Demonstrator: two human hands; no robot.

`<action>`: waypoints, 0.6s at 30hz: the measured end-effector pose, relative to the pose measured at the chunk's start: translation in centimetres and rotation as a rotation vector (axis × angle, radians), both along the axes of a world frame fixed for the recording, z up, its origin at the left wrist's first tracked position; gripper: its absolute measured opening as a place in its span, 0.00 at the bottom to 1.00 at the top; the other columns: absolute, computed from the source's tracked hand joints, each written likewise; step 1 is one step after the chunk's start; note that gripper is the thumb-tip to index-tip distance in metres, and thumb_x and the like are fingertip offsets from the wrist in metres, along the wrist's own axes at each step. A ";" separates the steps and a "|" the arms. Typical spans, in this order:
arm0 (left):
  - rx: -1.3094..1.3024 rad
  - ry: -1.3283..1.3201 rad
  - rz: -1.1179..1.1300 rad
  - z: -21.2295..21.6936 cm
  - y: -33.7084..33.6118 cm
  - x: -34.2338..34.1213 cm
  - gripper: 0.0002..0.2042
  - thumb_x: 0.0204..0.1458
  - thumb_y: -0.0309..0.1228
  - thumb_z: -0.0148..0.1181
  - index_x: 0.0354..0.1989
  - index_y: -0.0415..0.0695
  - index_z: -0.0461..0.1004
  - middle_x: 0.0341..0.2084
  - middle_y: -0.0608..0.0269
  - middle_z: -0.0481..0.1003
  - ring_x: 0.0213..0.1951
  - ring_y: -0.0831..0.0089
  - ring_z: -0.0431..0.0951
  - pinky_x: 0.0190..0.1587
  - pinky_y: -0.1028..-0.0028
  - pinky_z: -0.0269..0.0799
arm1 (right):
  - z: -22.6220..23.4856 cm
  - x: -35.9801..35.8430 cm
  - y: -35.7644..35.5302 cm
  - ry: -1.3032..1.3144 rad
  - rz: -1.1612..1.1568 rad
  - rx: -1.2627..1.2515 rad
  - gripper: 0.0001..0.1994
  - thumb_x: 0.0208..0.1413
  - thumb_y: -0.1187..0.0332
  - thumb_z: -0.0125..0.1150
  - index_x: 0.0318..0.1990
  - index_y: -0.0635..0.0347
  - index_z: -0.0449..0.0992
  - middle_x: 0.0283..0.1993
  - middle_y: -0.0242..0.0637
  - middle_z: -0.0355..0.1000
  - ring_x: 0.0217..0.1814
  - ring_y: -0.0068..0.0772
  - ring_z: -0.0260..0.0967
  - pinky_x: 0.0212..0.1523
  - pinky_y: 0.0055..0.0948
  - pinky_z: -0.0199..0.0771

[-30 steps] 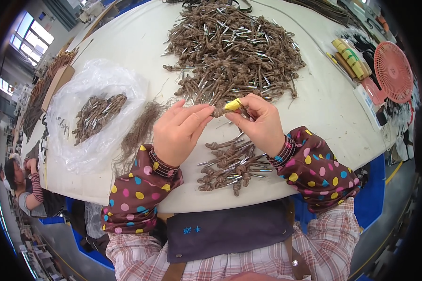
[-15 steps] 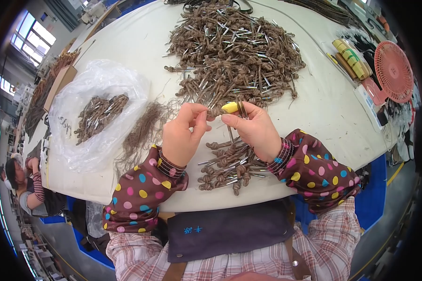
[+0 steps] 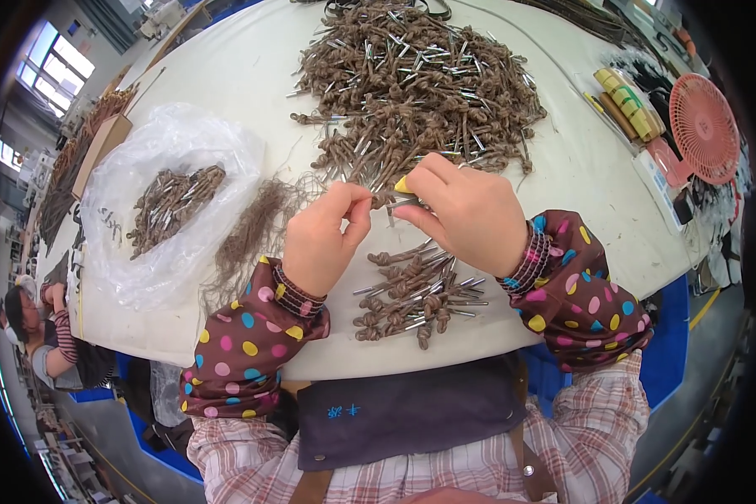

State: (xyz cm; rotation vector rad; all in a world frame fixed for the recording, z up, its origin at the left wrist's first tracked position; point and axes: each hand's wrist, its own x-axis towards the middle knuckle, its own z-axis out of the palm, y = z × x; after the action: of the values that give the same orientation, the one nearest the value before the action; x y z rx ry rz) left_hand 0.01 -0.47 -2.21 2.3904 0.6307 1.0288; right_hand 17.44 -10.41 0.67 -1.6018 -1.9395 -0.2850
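Observation:
My left hand [image 3: 321, 239] pinches a short piece of brown knotted cord [image 3: 380, 201] between thumb and forefinger, just below the large pile. Close beside it, my right hand [image 3: 472, 218] is closed on small metal thread snips [image 3: 406, 202], their blades at the cord's knot. A yellow covering [image 3: 401, 185] shows at the right forefinger's tip. Most of the snips is hidden in the palm. Below my hands lies a small heap of knotted cords with metal tips [image 3: 416, 294]. The large pile of similar cords [image 3: 420, 92] spreads beyond my hands.
To the left stands an open clear plastic bag [image 3: 126, 273] with more knotted cords inside. Loose brown thread scraps [image 3: 256, 223] lie beside it. A pink fan [image 3: 704, 118] and yellow rolls [image 3: 630, 102] are at the right. Another person [image 3: 46, 336] sits at far left.
My right hand has turned over, back upward, bringing the snips' blades to the cord by my left fingertips. My left hand keeps its pinch with little movement.

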 end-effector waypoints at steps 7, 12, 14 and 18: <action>0.084 -0.003 -0.022 0.0 0.1 0.1 0.05 0.47 0.23 0.59 0.33 0.43 0.71 0.25 0.59 0.75 0.25 0.64 0.77 0.27 0.72 0.72 | 0.7 -0.7 0.4 -0.304 0.023 0.052 0.06 0.44 0.68 0.58 0.28 0.53 0.67 0.28 0.29 0.62 0.24 0.27 0.68 0.23 0.26 0.69; 0.084 0.011 -0.029 0.1 -0.1 0.1 0.05 0.48 0.23 0.59 0.33 0.43 0.71 0.25 0.59 0.75 0.25 0.63 0.77 0.26 0.71 0.72 | 0.8 -1.1 0.6 -0.375 0.020 0.112 0.05 0.41 0.69 0.57 0.26 0.53 0.67 0.26 0.28 0.61 0.23 0.25 0.66 0.23 0.24 0.67; 0.093 0.029 -0.021 0.1 -0.2 0.1 0.05 0.48 0.24 0.59 0.33 0.43 0.71 0.25 0.59 0.75 0.25 0.63 0.77 0.26 0.70 0.72 | 0.9 -1.3 0.6 -0.398 0.010 0.121 0.06 0.41 0.69 0.58 0.26 0.53 0.67 0.26 0.28 0.60 0.23 0.25 0.65 0.23 0.24 0.65; 0.110 0.033 -0.028 0.1 -0.2 0.1 0.05 0.48 0.24 0.59 0.33 0.44 0.71 0.24 0.59 0.75 0.25 0.62 0.76 0.26 0.70 0.71 | 1.3 -1.0 0.7 -0.515 0.075 0.153 0.05 0.39 0.69 0.57 0.24 0.52 0.66 0.24 0.27 0.59 0.24 0.23 0.64 0.24 0.23 0.64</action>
State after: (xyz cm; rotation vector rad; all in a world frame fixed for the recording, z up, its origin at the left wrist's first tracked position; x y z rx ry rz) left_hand 0.10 -0.69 -2.07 2.5084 0.5634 1.0395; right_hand 16.41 -9.68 2.02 -1.4470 -2.2794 -0.8632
